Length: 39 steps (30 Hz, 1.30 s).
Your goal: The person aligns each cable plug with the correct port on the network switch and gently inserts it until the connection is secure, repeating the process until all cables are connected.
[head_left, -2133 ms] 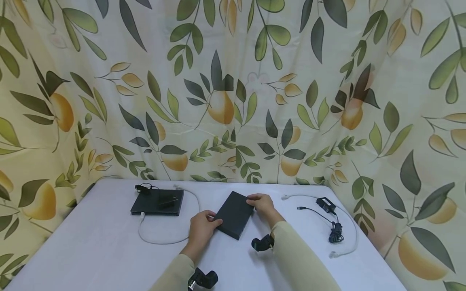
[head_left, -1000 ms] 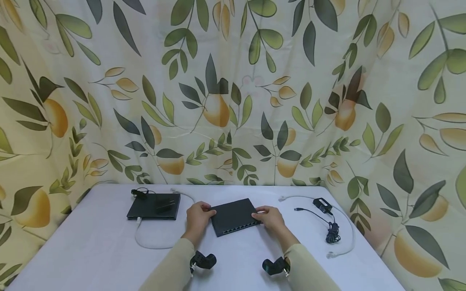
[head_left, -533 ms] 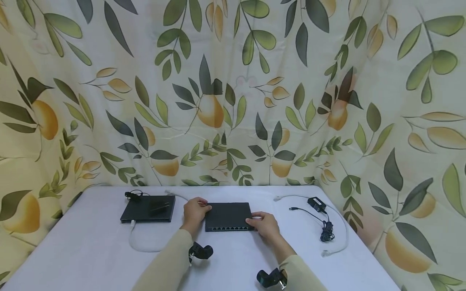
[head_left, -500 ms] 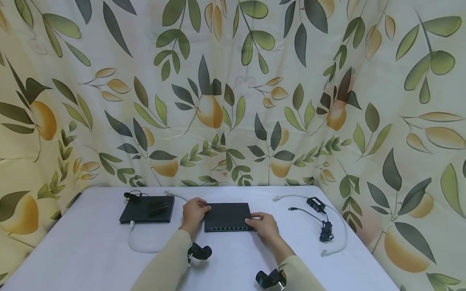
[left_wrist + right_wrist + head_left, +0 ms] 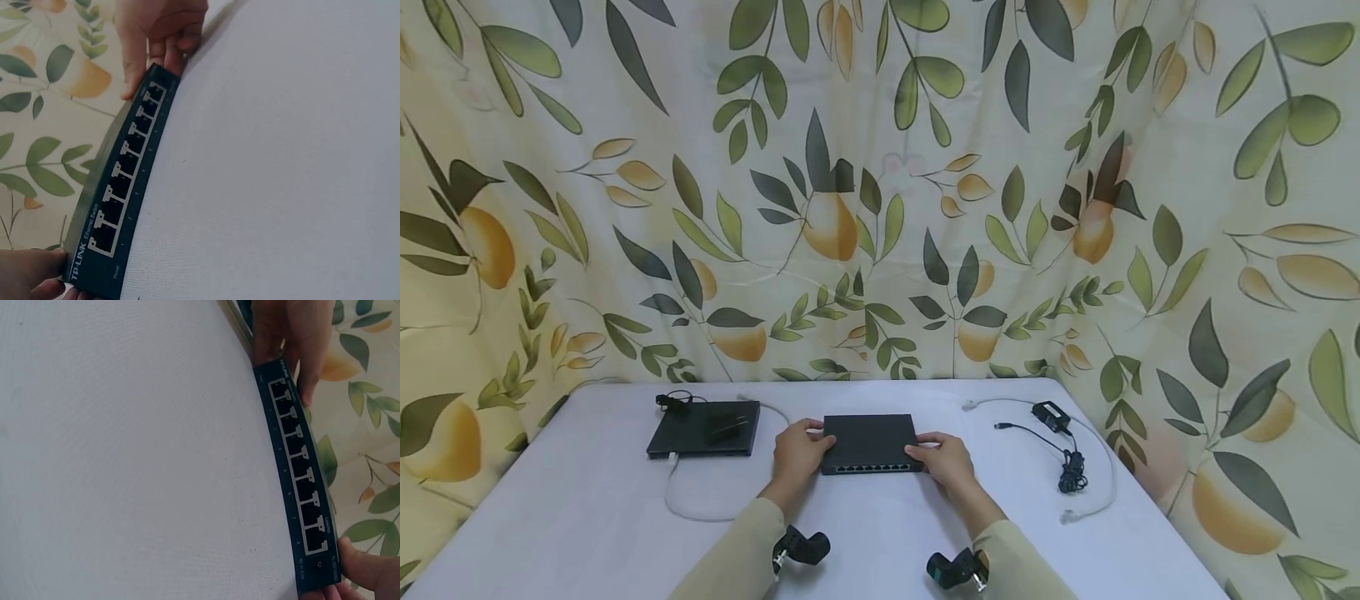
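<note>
A black TP-LINK Ethernet switch (image 5: 869, 442) lies flat at the middle of the white-covered table, its row of ports facing the person. My left hand (image 5: 799, 457) grips its left side, thumb on top and fingers at the edge. Opposite, my right hand (image 5: 947, 460) holds the right side the same way. In the left wrist view the switch's port face (image 5: 125, 169) shows the printed brand and port numbers. From the right wrist, the port face (image 5: 300, 475) also shows a small round power socket at the end near the right thumb.
Left of the switch lies a black flat box (image 5: 703, 429) with a black cable (image 5: 674, 402) on top and a white network cable (image 5: 692, 512) plugged in. To the right are a black power adapter (image 5: 1052, 417), its bundled cord (image 5: 1072, 473) and another white cable (image 5: 1097, 510). A leaf-patterned curtain (image 5: 865, 292) hangs behind.
The switch was turned from a slanted position until its ports face the person, both hands turning it. In the last half second, the left hand shifted slightly nearer along its side.
</note>
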{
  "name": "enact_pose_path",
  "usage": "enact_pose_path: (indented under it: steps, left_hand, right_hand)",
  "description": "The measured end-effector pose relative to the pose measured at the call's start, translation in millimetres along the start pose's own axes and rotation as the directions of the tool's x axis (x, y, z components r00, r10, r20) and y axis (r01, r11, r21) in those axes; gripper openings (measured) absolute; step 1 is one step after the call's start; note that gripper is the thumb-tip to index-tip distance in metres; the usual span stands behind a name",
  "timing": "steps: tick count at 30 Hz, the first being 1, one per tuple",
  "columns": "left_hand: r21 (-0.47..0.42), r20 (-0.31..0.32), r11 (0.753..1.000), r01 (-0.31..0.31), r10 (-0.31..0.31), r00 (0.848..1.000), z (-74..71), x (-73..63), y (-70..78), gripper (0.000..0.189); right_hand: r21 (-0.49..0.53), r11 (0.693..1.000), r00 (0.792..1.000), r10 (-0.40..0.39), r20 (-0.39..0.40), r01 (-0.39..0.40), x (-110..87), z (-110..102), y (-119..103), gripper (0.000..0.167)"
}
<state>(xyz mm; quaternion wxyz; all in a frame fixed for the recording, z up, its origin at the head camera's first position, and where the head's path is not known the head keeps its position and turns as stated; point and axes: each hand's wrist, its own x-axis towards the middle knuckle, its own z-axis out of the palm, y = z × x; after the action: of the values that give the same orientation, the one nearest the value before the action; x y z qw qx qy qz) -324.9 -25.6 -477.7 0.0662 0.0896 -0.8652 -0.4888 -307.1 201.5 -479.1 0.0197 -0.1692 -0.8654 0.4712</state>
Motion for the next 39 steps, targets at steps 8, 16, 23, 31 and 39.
enact_pose_path:
  steps: [8, 16, 23, 31, 39]
  left_hand:
    - [-0.007, 0.015, 1.000, -0.018, 0.018, 1.000, -0.7, 0.6, -0.8, 0.031]
    - [0.032, 0.005, 0.999, 0.014, -0.014, 1.000, 5.2, 16.5, 9.2, 0.031]
    - [0.120, -0.033, 0.993, 0.014, -0.010, 0.999, 6.3, 22.3, 12.2, 0.029]
    - [0.058, 0.026, 0.998, -0.002, 0.001, 1.000, 4.5, 25.2, 6.0, 0.033]
    - [0.084, 0.039, 0.996, 0.037, -0.041, 0.998, 3.6, 26.7, 5.3, 0.034]
  right_hand:
    - [0.012, 1.000, 1.000, -0.017, -0.006, 0.017, 3.6, 1.6, -2.8, 0.041]
    - [0.031, 0.999, 0.999, 0.034, -0.009, -0.034, 19.0, 4.4, -8.2, 0.041]
    - [0.033, 0.998, 0.998, 0.062, 0.000, -0.062, 26.4, 8.8, -11.8, 0.042]
    - [0.045, 0.998, 0.999, 0.051, 0.016, -0.051, 32.7, 7.8, -9.3, 0.042]
    - [0.078, 0.996, 0.995, 0.024, 0.095, -0.031, 34.0, 7.1, -10.4, 0.041]
